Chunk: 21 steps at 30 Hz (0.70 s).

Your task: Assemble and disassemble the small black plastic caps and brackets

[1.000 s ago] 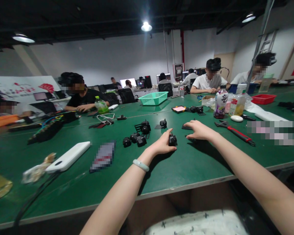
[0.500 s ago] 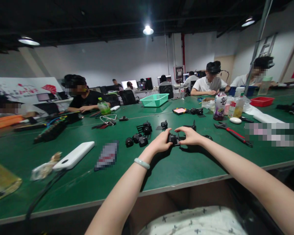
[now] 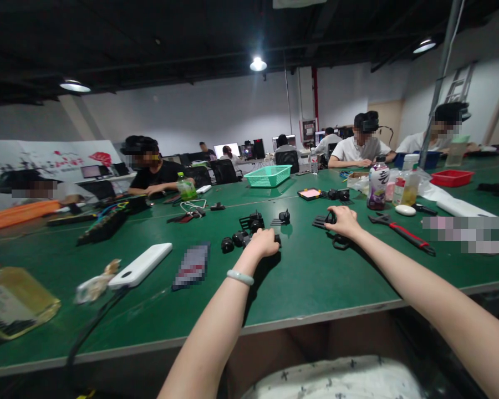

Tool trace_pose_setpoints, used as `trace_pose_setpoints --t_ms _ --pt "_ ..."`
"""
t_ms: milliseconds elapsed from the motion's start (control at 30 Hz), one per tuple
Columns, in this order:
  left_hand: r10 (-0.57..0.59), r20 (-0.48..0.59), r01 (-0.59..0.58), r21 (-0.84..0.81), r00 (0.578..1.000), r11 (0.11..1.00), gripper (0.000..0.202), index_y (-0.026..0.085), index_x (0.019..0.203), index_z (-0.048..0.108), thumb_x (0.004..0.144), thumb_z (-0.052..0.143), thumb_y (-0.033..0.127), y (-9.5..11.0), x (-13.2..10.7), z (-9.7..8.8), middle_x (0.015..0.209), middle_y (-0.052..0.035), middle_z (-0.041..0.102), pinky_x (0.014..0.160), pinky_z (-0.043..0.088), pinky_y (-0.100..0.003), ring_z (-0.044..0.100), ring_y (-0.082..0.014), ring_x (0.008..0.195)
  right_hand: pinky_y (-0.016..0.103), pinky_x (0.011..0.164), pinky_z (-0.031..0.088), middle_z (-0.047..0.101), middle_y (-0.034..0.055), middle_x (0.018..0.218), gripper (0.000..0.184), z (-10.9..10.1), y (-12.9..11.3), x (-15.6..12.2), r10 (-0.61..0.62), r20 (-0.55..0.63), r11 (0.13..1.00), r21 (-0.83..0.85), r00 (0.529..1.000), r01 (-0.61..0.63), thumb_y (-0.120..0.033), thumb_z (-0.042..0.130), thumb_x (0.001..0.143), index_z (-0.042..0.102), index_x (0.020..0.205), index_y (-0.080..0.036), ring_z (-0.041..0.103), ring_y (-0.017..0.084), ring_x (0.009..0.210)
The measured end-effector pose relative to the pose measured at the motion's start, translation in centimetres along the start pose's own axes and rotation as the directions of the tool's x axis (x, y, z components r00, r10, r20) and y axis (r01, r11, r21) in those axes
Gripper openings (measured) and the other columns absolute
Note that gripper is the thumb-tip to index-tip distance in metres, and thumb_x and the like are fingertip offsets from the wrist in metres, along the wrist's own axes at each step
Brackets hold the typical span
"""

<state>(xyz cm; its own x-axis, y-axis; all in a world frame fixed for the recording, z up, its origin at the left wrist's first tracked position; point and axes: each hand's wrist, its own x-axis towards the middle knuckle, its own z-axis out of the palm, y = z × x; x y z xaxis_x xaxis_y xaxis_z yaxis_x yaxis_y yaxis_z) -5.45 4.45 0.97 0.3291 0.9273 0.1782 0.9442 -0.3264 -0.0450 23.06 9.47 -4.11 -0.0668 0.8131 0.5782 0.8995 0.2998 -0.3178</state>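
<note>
My left hand [image 3: 265, 242] is closed around a small black part [image 3: 278, 240], mostly hidden by the fingers. Beside that hand lie several small black rounded parts [image 3: 227, 244]. Just behind them is a black piece with a slotted plate [image 3: 256, 221]. Farther right, my right hand [image 3: 345, 220] pinches a black slotted bracket [image 3: 320, 221] near the tabletop. Under this hand sits a black ring-like part [image 3: 341, 242]. Between the two hands and a little farther back stands another black slotted piece [image 3: 283, 216].
The green table [image 3: 299, 282] carries a red-handled wrench [image 3: 407, 233], a purple bottle [image 3: 378, 184] and a white oval object [image 3: 405, 210] at right. A green basket [image 3: 270, 176] stands at the back. A white device [image 3: 143, 266] with a cable lies left. Several people sit around.
My hands have moved apart. The left has gone left with a black part towards the rounded pieces; the right has gone right to a slotted bracket. The view has shifted slightly.
</note>
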Motion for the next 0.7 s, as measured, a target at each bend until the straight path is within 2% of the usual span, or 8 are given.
trace_pose_setpoints --t_ms 200,333,500,600,700 --pt "-0.108 -0.076 0.115 0.095 0.991 0.989 0.031 0.003 0.092 0.053 0.073 0.037 0.022 -0.8 0.3 0.2 0.098 -0.0216 0.052 0.079 0.037 -0.037 0.044 -0.0306 0.097 0.042 0.080 0.034 0.047 0.0109 0.115 0.042 0.6 0.6 0.2 0.052 0.035 0.999 -0.004 0.998 -0.052 -0.034 0.051 0.067 0.050 0.106 -0.019 0.042 0.027 0.103" --pt "-0.193 -0.122 0.209 0.137 0.974 0.968 0.032 0.002 0.097 0.051 0.074 0.036 0.019 -1.3 0.7 0.4 0.100 -0.0216 0.049 0.080 0.035 -0.037 0.044 -0.0297 0.097 0.039 0.079 0.036 0.047 0.0103 0.113 0.041 0.6 0.7 0.3 0.098 0.066 0.995 0.008 0.993 -0.098 -0.030 0.049 0.069 0.048 0.108 -0.019 0.044 0.025 0.100" --pt "-0.254 -0.166 0.283 0.178 0.953 0.943 0.038 0.011 0.114 0.040 0.079 0.032 0.022 -2.5 1.3 1.1 0.101 -0.0182 0.049 0.076 0.036 -0.039 0.046 -0.0284 0.094 0.040 0.080 0.036 0.044 0.0106 0.113 0.042 0.7 0.6 0.3 0.126 0.081 0.992 -0.005 0.989 -0.126 -0.033 0.048 0.070 0.047 0.110 -0.020 0.043 0.025 0.101" --pt "-0.262 -0.143 0.287 0.203 0.954 0.936 0.037 0.019 0.111 0.044 0.075 0.040 0.020 -3.2 1.6 1.6 0.096 -0.0142 0.051 0.077 0.035 -0.039 0.048 -0.0266 0.091 0.042 0.081 0.034 0.041 0.0121 0.116 0.042 0.7 0.5 0.3 0.128 0.067 0.991 -0.033 0.989 -0.126 -0.034 0.048 0.070 0.048 0.109 -0.020 0.041 0.027 0.103" --pt "-0.255 -0.135 0.280 0.221 0.958 0.934 0.036 0.023 0.110 0.045 0.075 0.039 0.018 -3.6 1.8 1.9 0.097 -0.0128 0.051 0.078 0.032 -0.039 0.048 -0.0255 0.092 0.044 0.083 0.032 0.039 0.0132 0.117 0.039 0.6 0.2 0.2 0.125 0.038 0.990 -0.066 0.991 -0.122 -0.034 0.048 0.070 0.051 0.106 -0.019 0.037 0.029 0.106"
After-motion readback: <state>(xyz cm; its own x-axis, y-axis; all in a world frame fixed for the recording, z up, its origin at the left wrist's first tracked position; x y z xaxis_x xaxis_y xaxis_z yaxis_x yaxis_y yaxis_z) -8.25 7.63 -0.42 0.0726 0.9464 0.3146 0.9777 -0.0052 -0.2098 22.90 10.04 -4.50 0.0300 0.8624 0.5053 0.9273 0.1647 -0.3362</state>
